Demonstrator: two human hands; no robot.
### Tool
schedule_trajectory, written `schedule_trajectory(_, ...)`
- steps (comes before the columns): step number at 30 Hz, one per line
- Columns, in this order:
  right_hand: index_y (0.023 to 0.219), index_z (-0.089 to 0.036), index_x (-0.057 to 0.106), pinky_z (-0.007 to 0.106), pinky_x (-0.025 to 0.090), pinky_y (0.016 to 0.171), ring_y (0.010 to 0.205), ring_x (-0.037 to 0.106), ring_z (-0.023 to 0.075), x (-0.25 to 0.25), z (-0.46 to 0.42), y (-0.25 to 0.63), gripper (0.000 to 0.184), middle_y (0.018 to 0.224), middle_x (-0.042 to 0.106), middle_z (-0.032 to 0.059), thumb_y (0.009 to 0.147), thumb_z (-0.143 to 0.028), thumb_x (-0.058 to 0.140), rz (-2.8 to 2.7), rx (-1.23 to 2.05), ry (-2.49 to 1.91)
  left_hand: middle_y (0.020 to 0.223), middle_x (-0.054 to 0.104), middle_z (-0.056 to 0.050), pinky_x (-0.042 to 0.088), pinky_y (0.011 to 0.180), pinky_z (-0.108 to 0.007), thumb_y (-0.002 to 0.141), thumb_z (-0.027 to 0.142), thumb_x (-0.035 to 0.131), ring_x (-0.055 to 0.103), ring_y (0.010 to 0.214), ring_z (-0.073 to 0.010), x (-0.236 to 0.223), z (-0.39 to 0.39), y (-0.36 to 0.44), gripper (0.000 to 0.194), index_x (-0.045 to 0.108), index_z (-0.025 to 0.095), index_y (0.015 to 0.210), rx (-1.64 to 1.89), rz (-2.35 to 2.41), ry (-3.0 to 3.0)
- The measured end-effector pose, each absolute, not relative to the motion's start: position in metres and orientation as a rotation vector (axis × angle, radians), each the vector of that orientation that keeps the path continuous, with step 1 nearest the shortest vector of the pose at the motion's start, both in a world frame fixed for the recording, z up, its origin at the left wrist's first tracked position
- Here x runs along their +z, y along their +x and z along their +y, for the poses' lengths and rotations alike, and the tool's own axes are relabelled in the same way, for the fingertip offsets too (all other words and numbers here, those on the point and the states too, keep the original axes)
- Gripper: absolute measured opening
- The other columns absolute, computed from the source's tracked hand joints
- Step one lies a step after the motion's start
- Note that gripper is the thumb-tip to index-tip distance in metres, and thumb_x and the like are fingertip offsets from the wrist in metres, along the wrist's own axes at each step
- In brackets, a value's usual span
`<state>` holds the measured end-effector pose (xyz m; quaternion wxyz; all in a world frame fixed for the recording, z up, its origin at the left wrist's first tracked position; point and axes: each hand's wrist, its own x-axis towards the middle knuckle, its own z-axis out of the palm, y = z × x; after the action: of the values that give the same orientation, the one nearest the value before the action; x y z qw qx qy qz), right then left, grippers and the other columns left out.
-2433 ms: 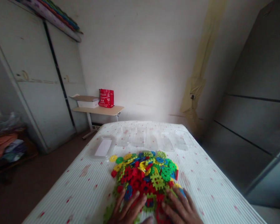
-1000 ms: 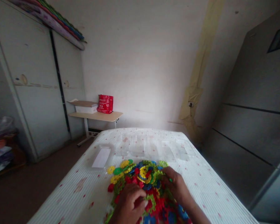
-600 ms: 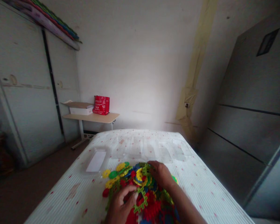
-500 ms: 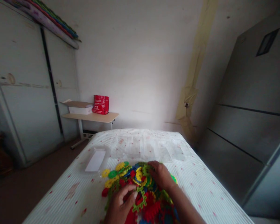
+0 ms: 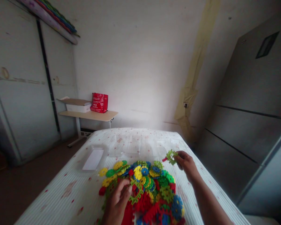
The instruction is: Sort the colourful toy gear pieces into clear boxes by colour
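Between thumb and fingers, my left hand [image 5: 117, 201] pinches a lime-green notched plastic building piece [image 5: 140, 195] shaped like an open frame. It is held just over the near part of a pile of plastic building pieces [image 5: 164, 181]. Gear-like discs in yellow, green and blue, along with red notched pieces, make up the heap. My right hand [image 5: 186, 163] is raised beyond the pile's far right edge. Its fingertips grip another lime-green notched building piece [image 5: 170, 157], and a small red bit shows at that piece's left side.
Clear plastic trays [image 5: 128, 147] lie across the far part of the cloth-covered table [image 5: 67, 193]. One at the left holds a white card [image 5: 93, 159]. A side table [image 5: 103, 116] behind bears a red bag [image 5: 99, 102] and a white box [image 5: 78, 107]. A grey refrigerator [image 5: 248, 93] stands right.
My right hand has lifted away from the pile, up and to the right, carrying a lime-green piece. My left hand keeps its green piece and has shifted slightly left.
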<state>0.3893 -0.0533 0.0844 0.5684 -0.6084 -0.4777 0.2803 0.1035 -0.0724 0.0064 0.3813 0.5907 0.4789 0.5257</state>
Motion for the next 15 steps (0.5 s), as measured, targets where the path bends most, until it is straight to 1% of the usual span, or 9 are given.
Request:
schedule_trajectory(1, 0.070, -0.016, 0.054, 0.020, 0.022, 0.036, 0.035, 0.030, 0.0053, 0.084, -0.051, 0.402, 0.025, 0.040, 0.041, -0.0087, 0.063, -0.039, 0.060, -1.074, 0.619, -1.476, 0.070, 0.066, -0.001, 0.052, 0.065, -0.028, 0.071, 0.059, 0.052, 0.063, 0.067, -0.0185, 0.006, -0.072, 0.104, 0.044, 0.064, 0.019, 0.084, 1.328, 1.217, 1.507)
schedule_trajectory(4, 0.066, -0.016, 0.055, 0.021, 0.022, 0.035, 0.034, 0.031, 0.0060, 0.083, -0.041, 0.435, 0.025, 0.035, 0.039, -0.0084, 0.059, -0.040, 0.059, -0.978, 0.496, -1.581, 0.076, 0.068, -0.003, 0.052, 0.068, -0.029, 0.070, 0.059, 0.053, 0.064, 0.071, -0.0195, 0.003, -0.071, 0.104, 0.044, 0.065, 0.020, 0.086, 1.279, 1.200, 1.511)
schedule_trajectory(8, 0.060, -0.017, 0.054, 0.022, 0.022, 0.035, 0.033, 0.032, 0.0066, 0.083, -0.023, 0.460, 0.023, 0.035, 0.040, -0.0075, 0.058, -0.040, 0.060, -0.915, 0.419, -1.622, 0.083, 0.069, -0.004, 0.051, 0.073, -0.029, 0.070, 0.059, 0.054, 0.064, 0.078, -0.0203, 0.000, -0.070, 0.105, 0.045, 0.065, 0.020, 0.089, 1.280, 1.226, 1.467)
schedule_trajectory(12, 0.054, -0.018, 0.052, 0.022, 0.022, 0.036, 0.034, 0.032, 0.0061, 0.089, -0.012, 0.454, 0.022, 0.036, 0.040, -0.0072, 0.055, -0.037, 0.061, -0.959, 0.442, -1.604, 0.078, 0.066, -0.004, 0.050, 0.070, -0.029, 0.069, 0.060, 0.054, 0.062, 0.073, -0.0195, -0.002, -0.068, 0.102, 0.047, 0.064, 0.018, 0.089, 1.216, 1.210, 1.466)
schedule_trajectory(15, 0.058, -0.017, 0.054, 0.022, 0.023, 0.037, 0.036, 0.032, 0.0059, 0.094, -0.018, 0.432, 0.020, 0.038, 0.040, -0.0077, 0.056, -0.035, 0.062, -1.079, 0.549, -1.554, 0.075, 0.064, -0.003, 0.049, 0.068, -0.028, 0.070, 0.059, 0.053, 0.059, 0.071, -0.0186, -0.003, -0.069, 0.101, 0.046, 0.063, 0.018, 0.090, 1.202, 1.188, 1.452)
